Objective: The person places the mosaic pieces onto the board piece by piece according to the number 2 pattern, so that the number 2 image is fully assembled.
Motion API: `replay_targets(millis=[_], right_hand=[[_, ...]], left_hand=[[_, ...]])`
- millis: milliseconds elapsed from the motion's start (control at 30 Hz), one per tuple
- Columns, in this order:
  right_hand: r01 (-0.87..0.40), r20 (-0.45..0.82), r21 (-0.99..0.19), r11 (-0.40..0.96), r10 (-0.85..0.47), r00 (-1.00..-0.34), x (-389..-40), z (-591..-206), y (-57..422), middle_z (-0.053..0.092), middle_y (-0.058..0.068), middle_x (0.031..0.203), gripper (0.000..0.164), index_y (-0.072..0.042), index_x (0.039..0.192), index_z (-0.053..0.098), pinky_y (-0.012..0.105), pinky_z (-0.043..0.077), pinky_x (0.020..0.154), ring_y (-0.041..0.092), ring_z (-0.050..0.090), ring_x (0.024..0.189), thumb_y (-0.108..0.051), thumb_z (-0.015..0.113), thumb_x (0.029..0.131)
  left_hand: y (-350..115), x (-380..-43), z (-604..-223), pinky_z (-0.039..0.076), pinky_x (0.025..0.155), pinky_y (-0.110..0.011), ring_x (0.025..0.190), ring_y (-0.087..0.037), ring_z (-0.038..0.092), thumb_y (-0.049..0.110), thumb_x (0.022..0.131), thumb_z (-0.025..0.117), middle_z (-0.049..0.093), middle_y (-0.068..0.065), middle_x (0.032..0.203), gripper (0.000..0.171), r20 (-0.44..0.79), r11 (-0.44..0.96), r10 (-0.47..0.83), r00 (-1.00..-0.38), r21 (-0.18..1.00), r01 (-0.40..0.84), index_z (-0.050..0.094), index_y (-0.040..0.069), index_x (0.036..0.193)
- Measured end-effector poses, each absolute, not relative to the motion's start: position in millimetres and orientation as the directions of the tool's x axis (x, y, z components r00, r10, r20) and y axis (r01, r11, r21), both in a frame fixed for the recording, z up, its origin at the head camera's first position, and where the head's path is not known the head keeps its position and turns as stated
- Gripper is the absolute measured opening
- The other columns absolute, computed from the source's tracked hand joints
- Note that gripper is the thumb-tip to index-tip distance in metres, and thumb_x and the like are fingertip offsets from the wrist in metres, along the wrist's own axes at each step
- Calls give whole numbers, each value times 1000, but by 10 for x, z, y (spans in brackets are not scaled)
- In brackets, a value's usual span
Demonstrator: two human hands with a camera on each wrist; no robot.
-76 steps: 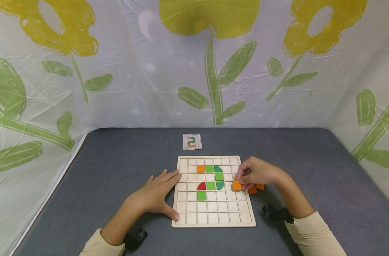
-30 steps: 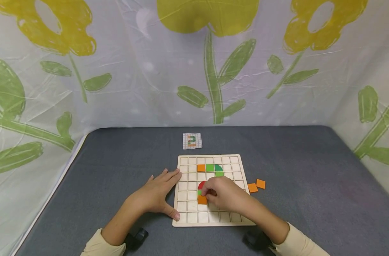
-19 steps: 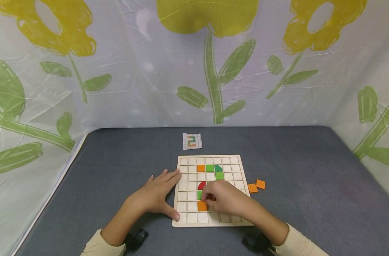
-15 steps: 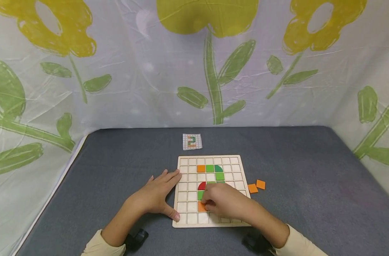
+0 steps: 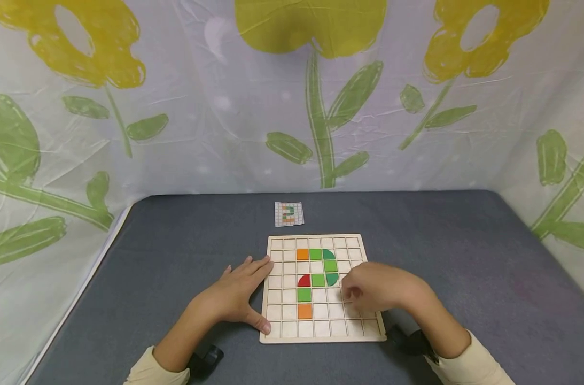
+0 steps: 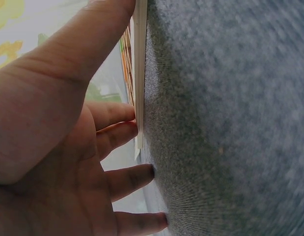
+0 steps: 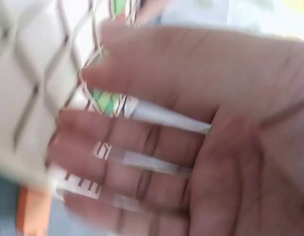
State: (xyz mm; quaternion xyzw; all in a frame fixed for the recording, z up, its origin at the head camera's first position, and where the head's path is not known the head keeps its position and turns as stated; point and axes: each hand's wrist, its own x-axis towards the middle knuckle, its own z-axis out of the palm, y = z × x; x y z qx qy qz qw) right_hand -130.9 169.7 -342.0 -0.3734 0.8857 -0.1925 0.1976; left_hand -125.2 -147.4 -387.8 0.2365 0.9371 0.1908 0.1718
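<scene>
A pale wooden grid board (image 5: 277,331) lies flat on the table. In its cells sit an orange square tile (image 5: 303,254), several green tiles (image 5: 330,266), a red quarter-round tile (image 5: 304,280) and a lower orange square tile (image 5: 304,311). My left hand (image 5: 234,294) rests along the board's left edge, fingers spread, thumb near the bottom corner. Over the right part of the board is my right hand (image 5: 380,286), blurred, its fingers loosely bent and nothing between them. An orange piece (image 7: 34,209) shows past its fingers in the right wrist view; the head view hides it behind that hand.
A small printed card (image 5: 289,214) with a coloured grid pattern lies behind the board on the dark grey table (image 5: 200,230). A curtain (image 5: 215,107) with painted flowers hangs behind and at both sides.
My right hand carried an orange square tile from the board's right edge to the cell below the lower green square, let go and moved back right. My left hand stayed put.
</scene>
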Motion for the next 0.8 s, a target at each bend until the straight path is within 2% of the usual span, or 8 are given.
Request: replay_targets(millis=[100, 200, 267, 400, 567, 800], right_hand=[[-470, -267, -386, 794, -584, -767, -1382, -3401, 1891, 54, -7, 73, 17, -12, 77, 65, 28, 39, 57, 9, 43, 64, 3, 71, 76], [-374, -315, -313, 873, -467, -826, -1456, -3428, 2023, 60, -1, 82, 21, -9, 86, 65, 31, 42, 59, 14, 47, 68, 3, 77, 74], [-358, -325, -305, 882, -450, -832, -1500, -3468, 2077, 59, 0, 84, 25, -9, 87, 63, 32, 42, 59, 16, 48, 69, 4, 79, 72], [-366, -321, -317, 875, -462, -827, -1552, -3535, 2112, 52, -3, 73, 29, -12, 76, 58, 30, 41, 57, 15, 47, 64, 5, 80, 70], [-371, -315, -327, 869, -471, -824, -1572, -3556, 2116, 51, -3, 70, 32, -13, 72, 55, 29, 40, 56, 14, 46, 62, 3, 82, 71], [-384, -322, -451, 806, -548, -772, -1644, -3537, 2174, 55, -5, 71, 29, -14, 72, 59, 29, 42, 55, 13, 49, 61, 9, 76, 74]], left_hand=[[-1477, -1253, -3881, 14, 108, -73, 149, -40, 17, 62, 53, 90, 26, -8, 163, 130, -229, 815, 510, -829, 438, 380, 33, 9, 157], [-1475, -1252, -3877, 14, 108, -74, 149, -41, 17, 62, 53, 90, 26, -9, 163, 130, -228, 815, 510, -829, 436, 382, 34, 9, 157], [-1472, -1249, -3874, 14, 108, -74, 149, -41, 17, 62, 53, 90, 26, -9, 163, 130, -228, 815, 509, -830, 436, 380, 34, 9, 157], [-1465, -1244, -3866, 14, 108, -74, 149, -41, 17, 62, 53, 91, 27, -9, 163, 130, -231, 818, 504, -832, 437, 375, 34, 9, 157], [-1463, -1240, -3859, 14, 109, -73, 149, -40, 17, 61, 53, 91, 26, -9, 163, 130, -231, 818, 502, -833, 441, 370, 33, 9, 157], [-1465, -1243, -3865, 14, 109, -73, 149, -40, 17, 61, 53, 91, 26, -8, 163, 130, -236, 818, 503, -831, 441, 370, 33, 9, 158]])
